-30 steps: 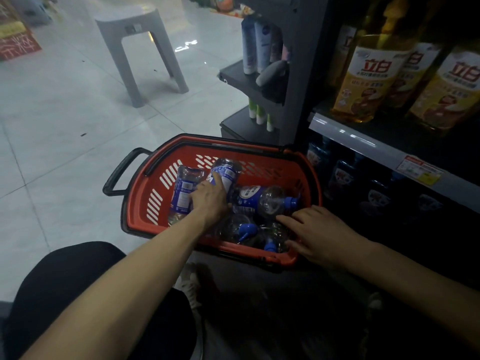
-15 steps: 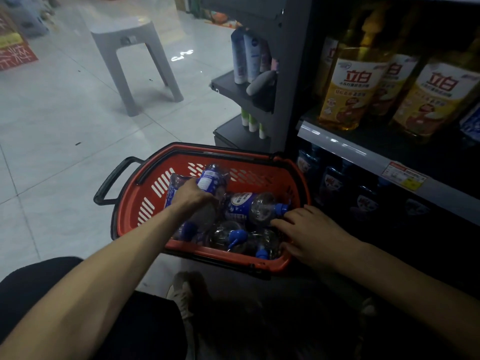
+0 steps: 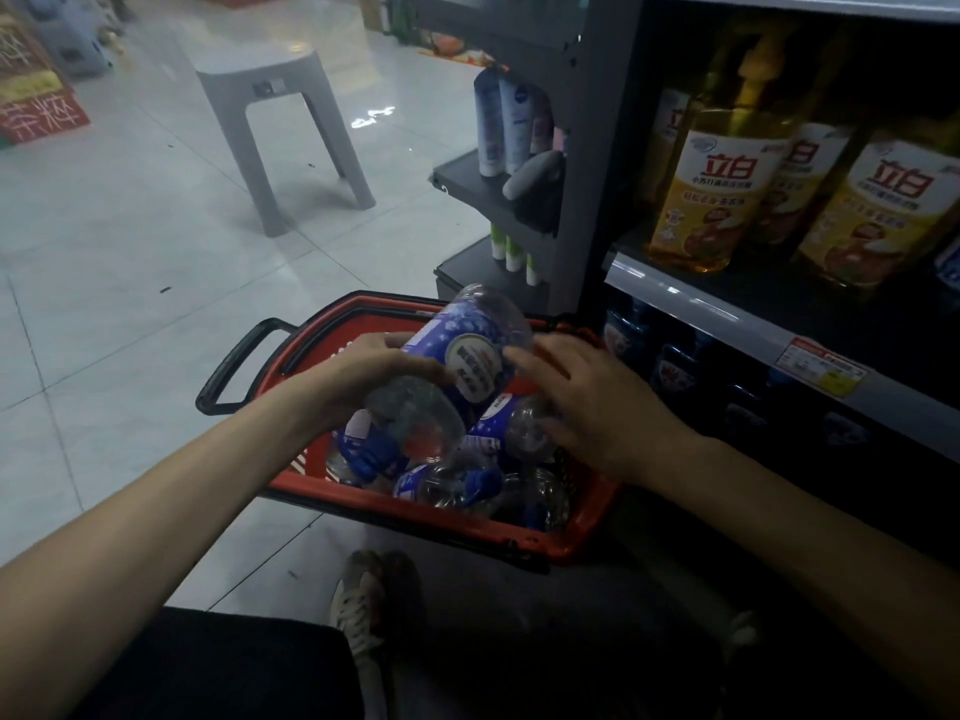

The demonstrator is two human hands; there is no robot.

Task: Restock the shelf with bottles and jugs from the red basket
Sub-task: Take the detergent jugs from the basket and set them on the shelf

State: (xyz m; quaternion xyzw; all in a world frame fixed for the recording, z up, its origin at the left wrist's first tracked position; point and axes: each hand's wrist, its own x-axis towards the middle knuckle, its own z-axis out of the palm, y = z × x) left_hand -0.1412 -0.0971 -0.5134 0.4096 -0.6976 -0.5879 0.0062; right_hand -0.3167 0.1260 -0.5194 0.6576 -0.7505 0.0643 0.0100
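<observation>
Currently | left hand (image 3: pixel 363 374): fingers curled round tilted bottle (image 3: pixel 470 350), held above red basket (image 3: pixel 587 537) | right hand (image 3: pixel 592 407): fingers spread, tips at bottle's side, probably steadying for handover | shelf (image 3: pixel 727 314): beyond right fingertips, target.

We see a pale, glossy tiled floor (image 3: pixel 130 304). A red basket (image 3: pixel 415 504) with a black handle stands on it, just beside a dark shelf unit (image 3: pixel 582 200), and a grey plastic stool (image 3: pixel 280 122) stands well apart behind. The upper shelf (image 3: pixel 727 314) carries upright yellow jugs (image 3: pixel 717 200); beneath it stand dark blue bottles (image 3: pixel 628 335). A small side shelf (image 3: pixel 478 194) bears upright tubes (image 3: pixel 501 127).
</observation>
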